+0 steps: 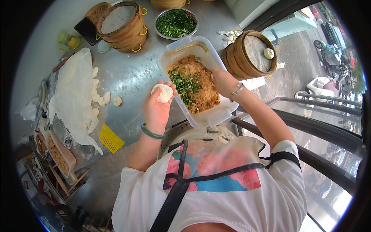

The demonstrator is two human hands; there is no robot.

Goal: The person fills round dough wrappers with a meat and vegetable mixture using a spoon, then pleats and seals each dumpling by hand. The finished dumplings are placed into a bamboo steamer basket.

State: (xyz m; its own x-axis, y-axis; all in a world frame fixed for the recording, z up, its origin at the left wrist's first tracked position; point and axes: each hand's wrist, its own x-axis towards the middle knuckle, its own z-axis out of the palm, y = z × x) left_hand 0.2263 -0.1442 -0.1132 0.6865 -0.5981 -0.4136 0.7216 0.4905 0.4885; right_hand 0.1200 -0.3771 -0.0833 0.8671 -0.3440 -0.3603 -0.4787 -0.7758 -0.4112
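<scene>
A round, flattened dough wrapper [164, 93] lies on the upturned palm and fingers of my left hand [157, 108], with the thumb over its edge. My right hand [224, 81] reaches over the side of a translucent plastic tub [207, 120]. Its fingertips are at the edge of the minced filling [203, 78], and whether they hold a tool is hidden. Chopped scallions [182, 84] cover the filling's left part. Right of the tub, a stack of bamboo steamers [239, 56] bears one pleated bun [268, 53] on its lined top tier.
A taller steamer stack [123, 32] and a metal bowl of chopped scallions [176, 24] stand at the back of the metal table [130, 75]. On the left, dough pieces [107, 98] lie beside a plastic sheet [74, 95]. A yellow slotted scraper [111, 138] rests near the front edge.
</scene>
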